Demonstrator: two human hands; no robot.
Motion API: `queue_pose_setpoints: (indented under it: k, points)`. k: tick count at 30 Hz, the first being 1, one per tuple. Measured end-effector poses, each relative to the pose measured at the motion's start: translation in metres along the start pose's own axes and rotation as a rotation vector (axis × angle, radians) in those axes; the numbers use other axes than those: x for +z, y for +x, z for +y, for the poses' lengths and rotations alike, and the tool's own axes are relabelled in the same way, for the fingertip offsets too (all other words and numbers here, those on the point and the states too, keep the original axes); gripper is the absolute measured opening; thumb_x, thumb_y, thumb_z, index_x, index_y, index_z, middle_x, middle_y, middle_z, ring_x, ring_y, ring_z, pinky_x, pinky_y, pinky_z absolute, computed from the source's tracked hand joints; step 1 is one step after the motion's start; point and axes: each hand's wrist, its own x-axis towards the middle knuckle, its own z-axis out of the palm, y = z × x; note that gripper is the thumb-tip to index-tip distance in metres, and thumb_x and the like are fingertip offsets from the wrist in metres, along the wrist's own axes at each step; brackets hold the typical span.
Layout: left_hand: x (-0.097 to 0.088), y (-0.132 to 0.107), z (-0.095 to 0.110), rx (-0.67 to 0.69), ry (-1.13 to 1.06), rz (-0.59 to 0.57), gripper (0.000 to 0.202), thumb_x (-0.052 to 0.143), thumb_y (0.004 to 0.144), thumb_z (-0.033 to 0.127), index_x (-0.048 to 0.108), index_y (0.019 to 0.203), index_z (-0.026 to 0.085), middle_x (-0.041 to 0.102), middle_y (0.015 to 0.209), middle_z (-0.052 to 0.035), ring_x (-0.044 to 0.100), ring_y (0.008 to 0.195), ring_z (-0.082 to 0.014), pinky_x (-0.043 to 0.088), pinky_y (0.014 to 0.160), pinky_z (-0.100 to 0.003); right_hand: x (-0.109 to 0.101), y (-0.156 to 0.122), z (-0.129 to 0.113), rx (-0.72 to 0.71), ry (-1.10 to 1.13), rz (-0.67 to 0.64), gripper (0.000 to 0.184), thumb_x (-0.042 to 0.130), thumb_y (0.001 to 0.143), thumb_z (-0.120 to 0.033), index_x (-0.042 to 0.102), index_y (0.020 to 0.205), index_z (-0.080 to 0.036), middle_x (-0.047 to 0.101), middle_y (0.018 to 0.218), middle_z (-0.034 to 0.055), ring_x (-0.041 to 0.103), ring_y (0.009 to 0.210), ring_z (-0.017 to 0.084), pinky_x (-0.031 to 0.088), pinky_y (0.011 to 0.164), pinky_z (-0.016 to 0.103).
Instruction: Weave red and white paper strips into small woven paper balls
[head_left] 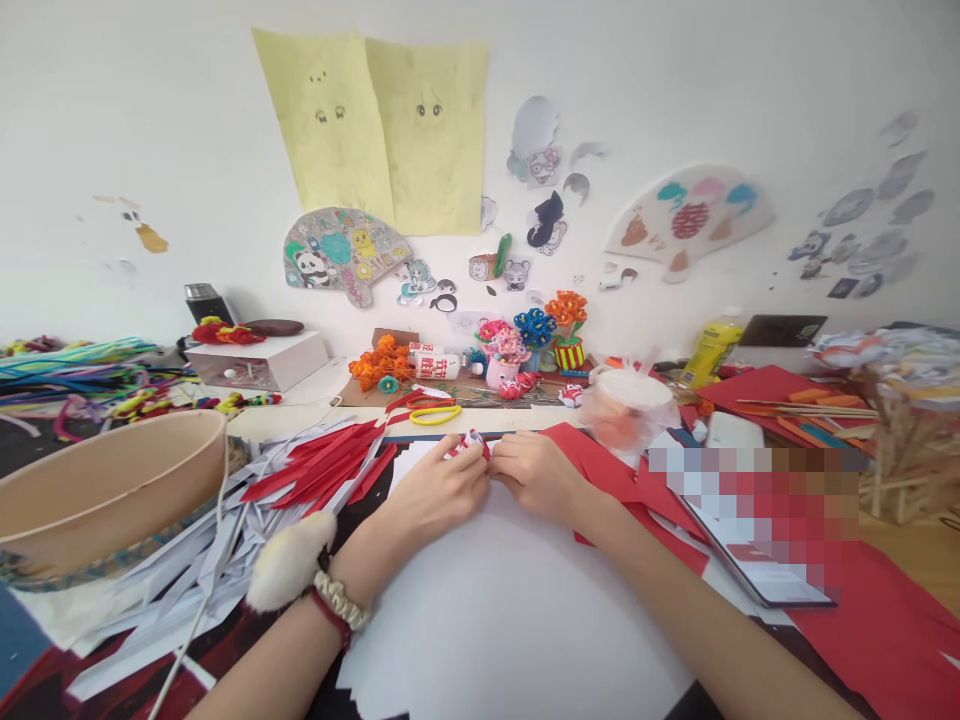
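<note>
My left hand (pixel 442 482) is closed around a small red-and-white folded paper piece (pixel 474 442), whose top shows above the fingers. Close against it, my right hand (pixel 541 472) pinches at the right side of the same piece; its fingertips are partly hidden. Both hands are over a large white paper sheet (pixel 510 600). Left of them lies a heap of red paper strips (pixel 319 465) and white paper strips (pixel 172 600). Similar red-and-white folded pieces (pixel 517 386) sit beyond my hands. A scrunchie (pixel 339 600) is around my left wrist.
A round tan basket (pixel 112 480) stands at the left. Yellow-handled scissors (pixel 435 414) lie ahead, before flower crafts (pixel 534 327). A plastic-covered tub (pixel 630 400), red paper sheets (pixel 877 620) and a partly pixelated tablet-like device (pixel 784 585) are at the right.
</note>
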Motion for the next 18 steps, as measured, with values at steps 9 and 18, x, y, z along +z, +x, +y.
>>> queue_pose_setpoints:
  k: [9, 18]
  points:
    - [0.000, -0.002, -0.001, -0.317, -0.247, 0.005, 0.013, 0.055, 0.091, 0.015, 0.065, 0.085, 0.021, 0.066, 0.086, -0.0014, 0.051, 0.088, -0.0201, 0.032, 0.078, -0.037, -0.001, 0.000, 0.001, 0.113, 0.129, 0.028, 0.020, 0.053, 0.085, -0.003, 0.062, 0.074, -0.017, 0.064, 0.072, 0.0028, 0.053, 0.069, 0.016, 0.037, 0.064, 0.027]
    - [0.011, 0.003, 0.005, -0.589, -0.325, 0.053, 0.013, 0.053, 0.091, 0.017, 0.062, 0.081, 0.020, 0.063, 0.093, -0.0042, 0.051, 0.089, -0.0224, 0.032, 0.074, -0.037, -0.004, 0.003, -0.004, 0.251, 0.093, 0.061, 0.011, 0.062, 0.088, -0.016, 0.064, 0.077, -0.017, 0.064, 0.074, 0.0030, 0.052, 0.073, 0.019, 0.036, 0.066, 0.030]
